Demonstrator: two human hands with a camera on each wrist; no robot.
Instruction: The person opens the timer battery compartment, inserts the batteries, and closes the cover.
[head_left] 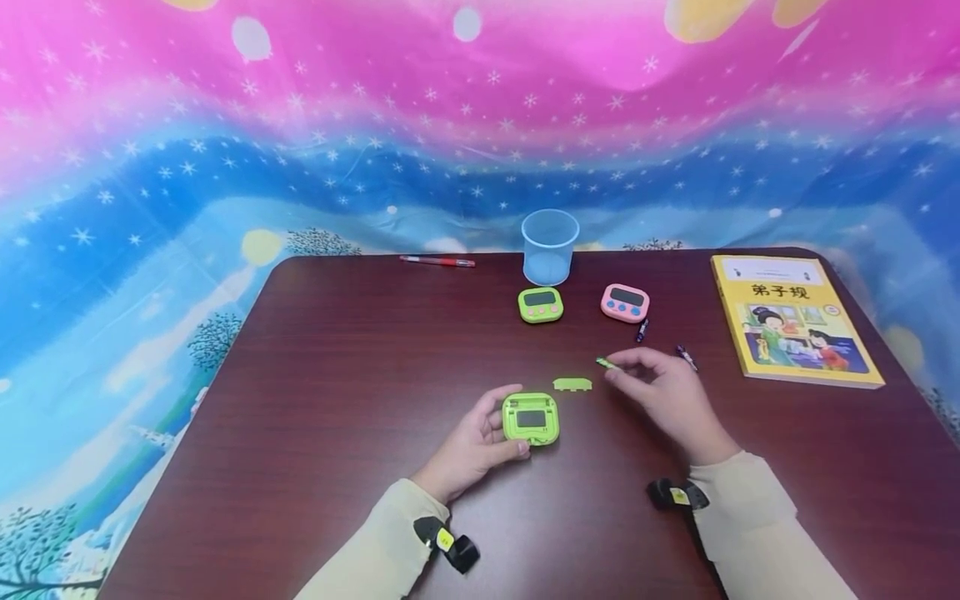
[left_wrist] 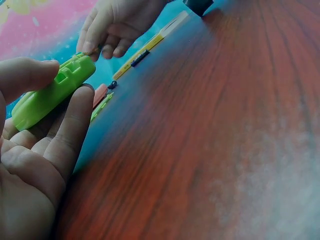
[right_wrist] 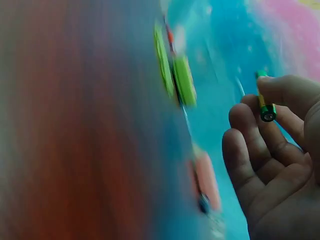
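My left hand (head_left: 476, 440) grips a lime-green digital timer (head_left: 531, 433), thumb on its lower edge and fingers behind. The timer's back faces up, with the battery slot uncovered along its far edge. Between thumb and fingertips, my right hand (head_left: 671, 398) pinches a small green battery (right_wrist: 266, 102); the other fingers are loosely bent in the right wrist view. The green battery cover (head_left: 572, 384) lies on the table between both hands. Two dark batteries lie beyond the right hand, one (head_left: 642, 331) beside the pink timer (head_left: 625, 303), the other (head_left: 686, 358) just past the knuckles.
A second green timer (head_left: 540, 305) lies face up in front of a clear blue cup (head_left: 549, 250). Towards the back edge of the dark wooden table (head_left: 337, 375) is a red pen (head_left: 437, 261). A yellow book (head_left: 798, 321) lies at the right. Patterned cloth hangs behind.
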